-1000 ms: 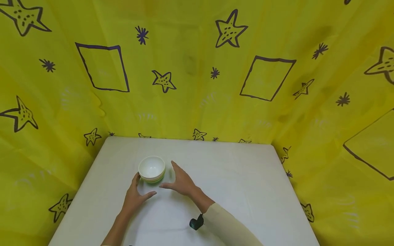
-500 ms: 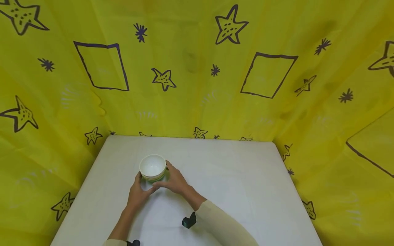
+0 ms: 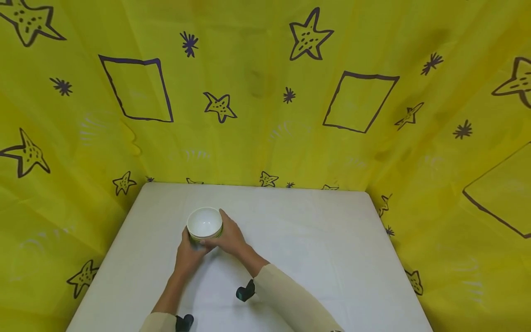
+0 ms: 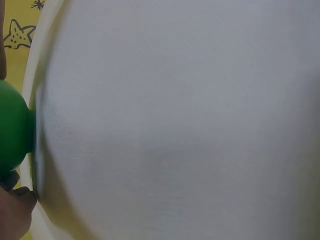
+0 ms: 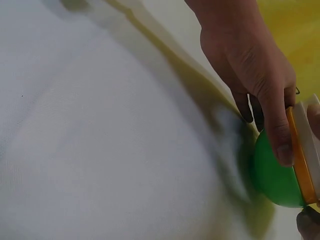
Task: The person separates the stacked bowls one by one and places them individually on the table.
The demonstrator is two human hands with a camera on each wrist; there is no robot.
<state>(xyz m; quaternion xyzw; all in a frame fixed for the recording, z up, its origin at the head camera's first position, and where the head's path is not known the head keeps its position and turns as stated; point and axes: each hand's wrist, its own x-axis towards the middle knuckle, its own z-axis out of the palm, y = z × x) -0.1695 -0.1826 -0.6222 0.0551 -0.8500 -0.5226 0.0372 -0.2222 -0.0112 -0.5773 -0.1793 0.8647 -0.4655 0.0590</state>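
A stack of nested bowls (image 3: 204, 222) is between both hands at the left-centre of the white table, upright, white inside at the top. In the right wrist view the outermost bowl is green (image 5: 274, 175), with an orange rim (image 5: 300, 155) and white rims above it. My left hand (image 3: 191, 252) grips the stack from the left and front. From the right, my right hand (image 3: 231, 236) holds it, its thumb near the left thumb at the front. The green bowl's foot (image 4: 31, 131) shows close to the tabletop in the left wrist view.
The white table (image 3: 307, 258) is enclosed at the back and sides by yellow sheeting (image 3: 257, 138) with drawn stars and frames. Dark wrist-worn devices sit at the right wrist (image 3: 245, 291) and left wrist (image 3: 184, 323).
My right hand, apart from the bowls a second ago, has moved left and closed round their right side. The left hand has come in tighter, and both thumbs now meet in front.
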